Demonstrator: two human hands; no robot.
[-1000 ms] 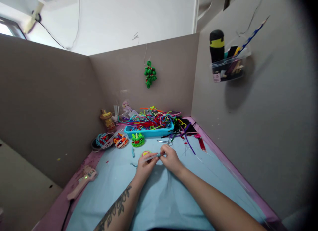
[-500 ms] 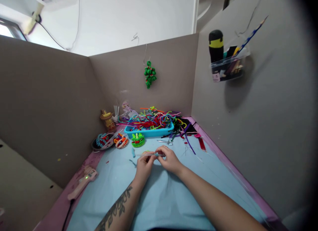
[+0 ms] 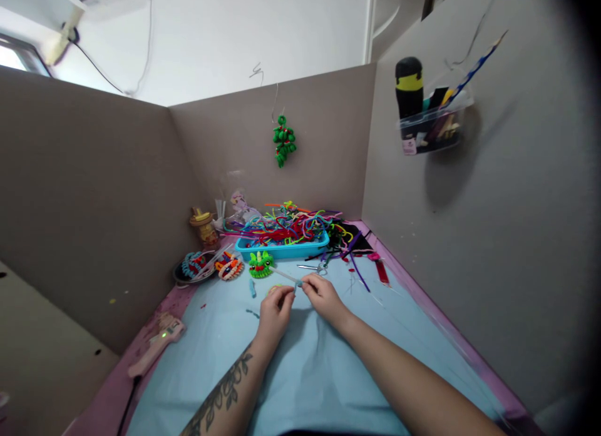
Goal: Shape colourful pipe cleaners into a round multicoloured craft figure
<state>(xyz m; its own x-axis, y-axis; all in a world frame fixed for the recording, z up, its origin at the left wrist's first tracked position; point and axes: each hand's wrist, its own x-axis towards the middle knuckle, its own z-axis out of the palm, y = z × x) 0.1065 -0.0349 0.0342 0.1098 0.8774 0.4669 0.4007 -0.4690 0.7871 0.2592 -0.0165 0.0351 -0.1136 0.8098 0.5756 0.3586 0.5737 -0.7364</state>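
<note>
Over the middle of the table, my right hand (image 3: 323, 296) pinches a thin whitish stick (image 3: 284, 274), which points up and to the left. A short light-blue fuzzy strip (image 3: 298, 284), like pipe cleaner, sits round the stick at my right fingertips. My left hand (image 3: 276, 308) is closed beside it, its thumb and finger pinching the strip's loose end. Beyond the stick's far end stands a green fuzzy animal head (image 3: 261, 264). A loose light-blue piece (image 3: 252, 288) and a dark blue scrap (image 3: 252, 313) lie left of my left hand.
A blue tray (image 3: 282, 252) heaped with coloured pipe cleaners stands at the back. Scissors (image 3: 313, 268) lie before it. To the left are an orange fuzzy piece (image 3: 230, 266), a dark bowl (image 3: 181, 276) and a pink glue gun (image 3: 157, 348). Grey panels surround the table.
The stick has swung from nearly level to slanting up and left. My left hand has let go of the stick and moved slightly apart, now at the strip's end.
</note>
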